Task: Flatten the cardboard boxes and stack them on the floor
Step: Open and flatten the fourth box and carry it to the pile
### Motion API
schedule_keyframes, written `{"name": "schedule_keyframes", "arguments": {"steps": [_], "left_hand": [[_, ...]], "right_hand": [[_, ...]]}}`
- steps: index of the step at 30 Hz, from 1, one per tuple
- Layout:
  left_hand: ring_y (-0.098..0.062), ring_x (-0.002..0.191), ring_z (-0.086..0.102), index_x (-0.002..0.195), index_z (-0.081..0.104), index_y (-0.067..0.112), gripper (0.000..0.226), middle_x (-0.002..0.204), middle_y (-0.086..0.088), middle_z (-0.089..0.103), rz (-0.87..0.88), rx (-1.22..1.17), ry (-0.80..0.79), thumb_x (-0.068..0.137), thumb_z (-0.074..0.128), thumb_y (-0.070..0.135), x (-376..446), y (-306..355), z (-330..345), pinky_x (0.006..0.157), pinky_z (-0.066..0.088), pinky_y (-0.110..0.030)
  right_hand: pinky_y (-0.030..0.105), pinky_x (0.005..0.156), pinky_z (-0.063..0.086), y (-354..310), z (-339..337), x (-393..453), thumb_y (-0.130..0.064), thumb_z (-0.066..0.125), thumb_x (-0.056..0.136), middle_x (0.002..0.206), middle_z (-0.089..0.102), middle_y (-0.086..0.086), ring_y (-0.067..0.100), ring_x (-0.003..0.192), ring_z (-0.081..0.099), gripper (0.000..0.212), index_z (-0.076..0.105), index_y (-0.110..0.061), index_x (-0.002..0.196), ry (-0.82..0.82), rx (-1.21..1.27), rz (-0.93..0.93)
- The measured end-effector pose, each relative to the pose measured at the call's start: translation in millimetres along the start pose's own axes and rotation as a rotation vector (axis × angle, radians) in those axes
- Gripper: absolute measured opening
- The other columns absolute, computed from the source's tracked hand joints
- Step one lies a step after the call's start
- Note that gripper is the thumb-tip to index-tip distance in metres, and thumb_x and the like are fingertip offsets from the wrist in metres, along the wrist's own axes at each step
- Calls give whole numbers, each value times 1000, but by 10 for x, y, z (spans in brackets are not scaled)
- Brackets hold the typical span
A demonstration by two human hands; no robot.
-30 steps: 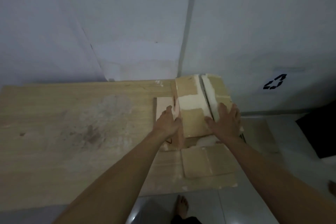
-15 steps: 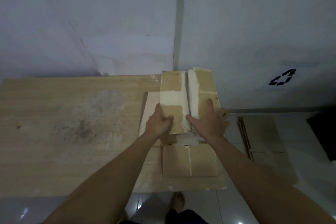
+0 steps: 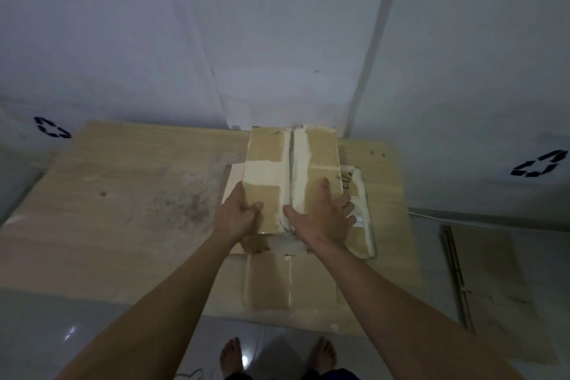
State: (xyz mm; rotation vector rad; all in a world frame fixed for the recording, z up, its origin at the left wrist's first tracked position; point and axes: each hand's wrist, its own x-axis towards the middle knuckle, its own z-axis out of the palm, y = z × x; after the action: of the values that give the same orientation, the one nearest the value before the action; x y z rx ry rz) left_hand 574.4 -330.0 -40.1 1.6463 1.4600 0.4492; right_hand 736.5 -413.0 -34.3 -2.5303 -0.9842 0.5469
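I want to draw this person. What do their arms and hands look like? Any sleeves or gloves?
No sleeves or gloves show. Both forearms are bare right down to the left hand and right hand. I see no watch or bracelet; a ring is too blurry to tell.

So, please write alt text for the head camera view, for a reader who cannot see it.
Two bare hands, left hand and right hand, press on a taped cardboard box lying on a wooden table. Flattened cardboard lies on the floor to the right.
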Motion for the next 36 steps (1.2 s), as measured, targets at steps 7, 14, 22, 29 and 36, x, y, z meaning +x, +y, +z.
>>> {"name": "schedule_keyframes", "arguments": {"steps": [7,14,22,29,36], "left_hand": [[-33,116,58,141,36,23,57,131,-6,61,-50,189,-23,91,64,31,299,-404,-471,90,45,-37],[-31,150,-16,158,0,25,71,164,-9,-16,230,577,-106,101,42,20,327,-532,-406,122,2,-49],[-27,148,-24,157,-7,18,63,162,-2,-21,347,770,-196,105,21,42,359,-583,-238,120,-14,-46],[-27,148,-23,156,-12,17,63,162,-6,-23,365,860,-192,105,11,46,376,-569,-191,121,-11,-42],[-27,148,-23,156,-13,16,63,161,-7,-24,343,873,-216,105,12,43,370,-552,-201,121,-11,-43]], "right_hand": [[53,112,24,-472,406,-157,-87,57,66,158,10,24,40,143,16,122,0,-32,157,-164,-50,-12],[61,114,18,-594,519,-138,-81,65,67,162,-7,23,41,150,-6,121,5,-28,158,-146,-194,-27],[62,113,17,-615,554,-86,-65,55,80,156,18,33,48,144,16,88,30,-20,151,-96,-436,-166],[33,65,36,-827,278,-234,-26,55,86,108,60,14,31,95,59,29,60,-8,109,-37,-416,-486],[33,76,46,-359,-481,-24,-8,56,90,120,62,10,29,104,61,18,64,-8,106,311,-265,-174]]}}
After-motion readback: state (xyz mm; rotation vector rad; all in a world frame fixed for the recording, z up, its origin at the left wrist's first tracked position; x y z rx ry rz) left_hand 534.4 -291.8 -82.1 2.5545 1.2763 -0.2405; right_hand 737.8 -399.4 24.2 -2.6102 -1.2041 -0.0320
